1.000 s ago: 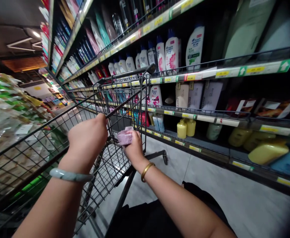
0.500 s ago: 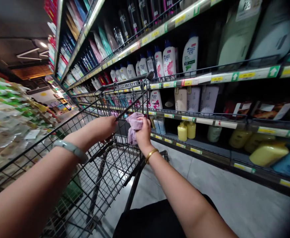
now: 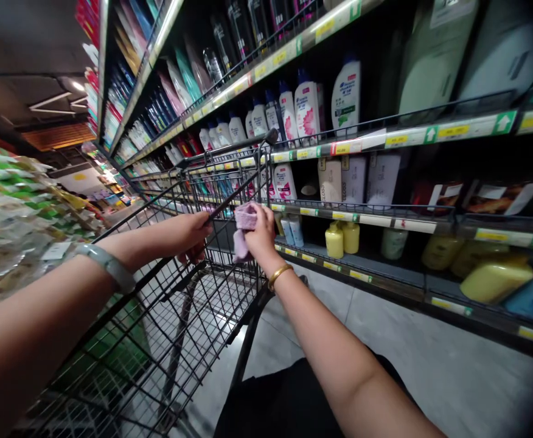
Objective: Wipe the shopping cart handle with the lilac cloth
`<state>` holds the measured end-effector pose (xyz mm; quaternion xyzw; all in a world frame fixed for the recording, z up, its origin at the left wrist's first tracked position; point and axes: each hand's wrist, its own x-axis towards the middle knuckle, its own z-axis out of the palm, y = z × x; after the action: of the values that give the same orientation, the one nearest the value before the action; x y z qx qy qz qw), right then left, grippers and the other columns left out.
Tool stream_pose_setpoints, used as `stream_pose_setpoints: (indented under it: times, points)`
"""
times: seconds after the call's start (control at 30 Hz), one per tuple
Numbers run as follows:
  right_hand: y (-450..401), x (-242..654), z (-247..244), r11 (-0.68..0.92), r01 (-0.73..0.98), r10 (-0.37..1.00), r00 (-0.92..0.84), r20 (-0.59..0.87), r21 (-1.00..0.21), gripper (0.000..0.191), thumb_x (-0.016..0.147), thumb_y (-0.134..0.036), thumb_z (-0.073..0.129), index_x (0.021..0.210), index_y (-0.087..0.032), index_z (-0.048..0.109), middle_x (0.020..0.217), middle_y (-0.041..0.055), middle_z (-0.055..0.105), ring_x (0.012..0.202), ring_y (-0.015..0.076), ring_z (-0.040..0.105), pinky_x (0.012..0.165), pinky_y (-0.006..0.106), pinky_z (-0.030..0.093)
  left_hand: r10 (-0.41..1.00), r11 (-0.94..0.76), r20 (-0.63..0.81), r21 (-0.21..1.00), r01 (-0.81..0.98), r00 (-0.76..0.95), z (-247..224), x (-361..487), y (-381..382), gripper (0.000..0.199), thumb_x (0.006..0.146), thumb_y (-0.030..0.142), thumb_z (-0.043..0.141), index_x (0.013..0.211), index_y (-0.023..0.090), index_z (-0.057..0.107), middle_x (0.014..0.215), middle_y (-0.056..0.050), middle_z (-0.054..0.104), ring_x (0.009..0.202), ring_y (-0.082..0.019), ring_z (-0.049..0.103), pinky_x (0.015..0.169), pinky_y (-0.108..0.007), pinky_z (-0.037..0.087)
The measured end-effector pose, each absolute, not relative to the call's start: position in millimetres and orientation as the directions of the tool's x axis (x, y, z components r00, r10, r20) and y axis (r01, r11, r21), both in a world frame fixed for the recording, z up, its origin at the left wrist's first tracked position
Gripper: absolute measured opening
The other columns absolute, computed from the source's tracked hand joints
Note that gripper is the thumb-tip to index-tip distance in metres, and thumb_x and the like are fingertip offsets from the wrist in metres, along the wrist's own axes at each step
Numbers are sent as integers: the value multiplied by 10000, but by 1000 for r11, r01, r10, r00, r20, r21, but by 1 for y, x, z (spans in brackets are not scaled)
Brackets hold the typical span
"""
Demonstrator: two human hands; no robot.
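Note:
A black wire shopping cart [image 3: 157,365] stretches across the lower left in the head view. My left hand [image 3: 188,234], with a pale bangle at its wrist, is closed round a bar at the cart's near end; its fingertips are partly hidden. Just right of it, my right hand [image 3: 263,234] grips a crumpled lilac cloth [image 3: 247,219] between thumb and fingers. The cloth lies close against the sloping black bar of the cart, and one end of it hangs down. A gold bracelet circles the right wrist.
Store shelves [image 3: 371,219] with shampoo bottles [image 3: 306,109] run along the right side. Yellow pump bottles [image 3: 334,240] stand on the bottom shelf. To the left is a stack of plastic-wrapped packages [image 3: 11,219]. Grey tiled floor [image 3: 385,340] lies below the shelves.
My left hand and forearm have shifted slightly left and lower. My right hand has turned a little, and the cloth is bunched differently, still in my fingers.

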<state>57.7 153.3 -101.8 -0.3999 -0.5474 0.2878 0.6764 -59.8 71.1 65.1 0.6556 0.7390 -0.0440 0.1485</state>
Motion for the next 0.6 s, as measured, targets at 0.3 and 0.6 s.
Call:
stream_pose_setpoints:
  times: [0.3, 0.6]
  points:
    - [128, 47, -132, 517, 78, 843, 122, 523, -852, 426, 761, 5, 616, 1127, -212, 628, 1248, 94, 596, 1222, 236, 601, 1119, 400, 487, 971, 82, -239, 294, 952, -10, 55, -69, 73, 205, 935, 427, 459, 1022, 243, 440, 616, -43, 712, 553, -252, 716, 489, -298, 540]
    - [83, 37, -124, 472, 7, 881, 45, 472, -882, 469, 730, -24, 652, 1147, -235, 615, 1217, 63, 601, 1141, 216, 634, 1069, 370, 507, 985, -76, -105, 458, 886, 139, 58, -109, 32, 816, 768, 742, 690, 1409, 256, 550, 1277, -113, 742, 1188, -309, 705, 963, -385, 603]
